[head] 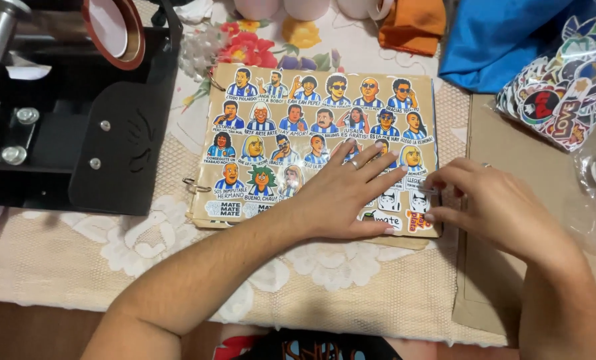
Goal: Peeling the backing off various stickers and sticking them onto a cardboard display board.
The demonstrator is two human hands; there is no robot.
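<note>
Nearest the camera, both forearms enter from the lower edge and reach forward over a lace tablecloth (58, 260).

The left hand (351, 193) lies flat, palm down, fingers spread wide, pressing on the lower right part of a sticker sheet (271, 127). It grips nothing; a ring shows on one finger.

The right hand (485, 200) sits just beside the left, at the sheet's right edge. Its fingers are curled inward, with the fingertips (431, 189) pinched on the rim of the sheet's right side. Whether they hold a single loose sticker or the sheet's edge cannot be told. The heel of this hand rests over a brown cardboard sheet (491, 293) lying to the right of the sticker sheet.

The sticker sheet is a tan page bearing rows of cartoon portrait stickers, mostly in blue and white striped shirts. It lies flat at table centre, under the left hand and touching the right fingertips. Metal binder rings (197, 187) show at its left edge.

Left of the sheet stands a black press machine (111, 140), well apart from both hands.

Farther right, a clear bag of mixed stickers (565, 87) lies on the cardboard. Beyond it lie a blue cloth (491, 40) and, at the far edge, an orange cloth (411, 23).
</note>
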